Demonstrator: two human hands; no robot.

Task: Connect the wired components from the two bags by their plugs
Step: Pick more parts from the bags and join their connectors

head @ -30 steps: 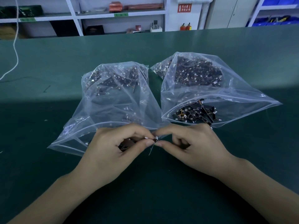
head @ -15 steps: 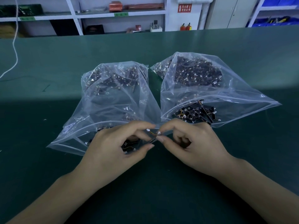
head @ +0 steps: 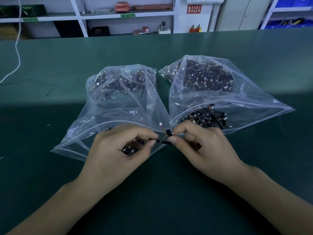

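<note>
Two clear plastic bags lie open toward me on the green table, the left bag [head: 118,106] and the right bag [head: 220,99], each holding several small black wired components. My left hand [head: 118,150] pinches a thin black component strip [head: 160,141] and cups more black parts [head: 130,149] under its fingers. My right hand [head: 199,145] pinches a small black component [head: 168,132] at its white plug end. Orange-red wires run from there up to a free white plug [head: 160,123]. The two hands meet fingertip to fingertip in front of the bag mouths.
A pile of black components [head: 206,118] spills from the right bag's mouth. A white cord [head: 17,53] hangs at the far left over the green table [head: 152,192]. Shelving [head: 81,16] with boxes stands behind the table's far edge.
The parts between my fingertips have been turned and pulled apart slightly: a black strip and a black block now show, and a white plug on its wires sticks up above them.
</note>
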